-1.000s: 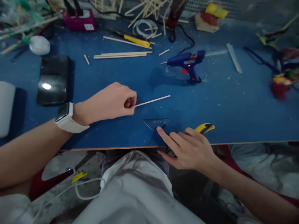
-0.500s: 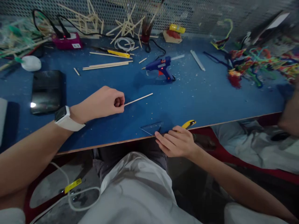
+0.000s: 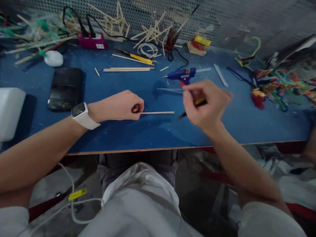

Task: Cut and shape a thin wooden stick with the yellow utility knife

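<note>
Where the blue tabletop (image 3: 153, 136) meets the person's lap, its pale front edge (image 3: 138, 151) runs roughly level, with a strip of blue surface between it and the left hand (image 3: 125, 106). Behind that hand, more surface extends to a row of pale sticks (image 3: 128, 69); to its left, near the wrist, lies a black case (image 3: 64, 89). The right hand (image 3: 208, 103), blurred, is over the table just in front of the blue glue gun (image 3: 176, 75), the closest obstacle on that side. Farther right, well apart, is a heap of coloured strands (image 3: 276, 84); a perforated panel (image 3: 222, 23) bounds the rear.

The thin stick (image 3: 158, 113) is straight, pale and slightly pinkish, lying nearly parallel to the front edge. Its left end is pinched by the curled left fingers; its free end points toward the right hand. Whether it touches the tabletop cannot be told. The right fingers are closed on a clear plastic piece (image 3: 170, 89), thin and smeared by blur, with a yellow-and-black tool (image 3: 200, 101) also in the grasp, its dark end slanting down-left near the stick's tip.
</note>
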`<state>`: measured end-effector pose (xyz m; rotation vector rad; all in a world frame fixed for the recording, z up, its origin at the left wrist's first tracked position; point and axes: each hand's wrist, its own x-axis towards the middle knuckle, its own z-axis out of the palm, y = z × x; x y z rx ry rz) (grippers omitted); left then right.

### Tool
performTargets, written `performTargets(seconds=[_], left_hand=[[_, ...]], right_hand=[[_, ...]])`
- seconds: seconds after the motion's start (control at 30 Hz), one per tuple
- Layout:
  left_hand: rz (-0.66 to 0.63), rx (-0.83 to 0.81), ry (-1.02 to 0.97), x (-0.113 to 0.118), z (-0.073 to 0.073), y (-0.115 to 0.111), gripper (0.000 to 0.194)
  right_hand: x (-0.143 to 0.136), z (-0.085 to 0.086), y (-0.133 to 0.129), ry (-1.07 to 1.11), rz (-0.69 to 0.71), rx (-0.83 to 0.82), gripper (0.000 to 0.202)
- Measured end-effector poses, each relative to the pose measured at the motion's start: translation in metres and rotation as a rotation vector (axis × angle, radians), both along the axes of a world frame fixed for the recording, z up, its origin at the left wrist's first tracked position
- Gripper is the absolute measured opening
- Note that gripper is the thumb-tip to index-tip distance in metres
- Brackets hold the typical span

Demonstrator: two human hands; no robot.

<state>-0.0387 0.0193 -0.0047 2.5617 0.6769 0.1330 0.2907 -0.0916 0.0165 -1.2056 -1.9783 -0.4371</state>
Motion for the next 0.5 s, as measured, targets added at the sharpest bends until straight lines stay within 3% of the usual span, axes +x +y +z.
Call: performTargets(seconds=[0.1,0.17,0.33,0.5], left_hand=[[-0.081,-0.04,-0.014,-0.002,0.001,0.005,0.016],[-0.123,-0.058,-0.029,-0.005,0.002,0.008,0.016],[-0.184,-0.069,-0.09,-0.008,0.002,0.008,0.012],[-0.221,-0.086,-0.144,-0.008,0.0,0.009,0.022]], right_hand=[[-0.011,-0.01,0.057,0.053,0.097,-0.207,0.037],[-0.017,-0.016,0.075,0.023,0.171,-0.317,0.051],[-0.02,-0.015,0.07,-0.083,0.373,-0.397,0.078],[-0.02,-0.017,0.062,-0.191,0.592,-0.419,0.078]])
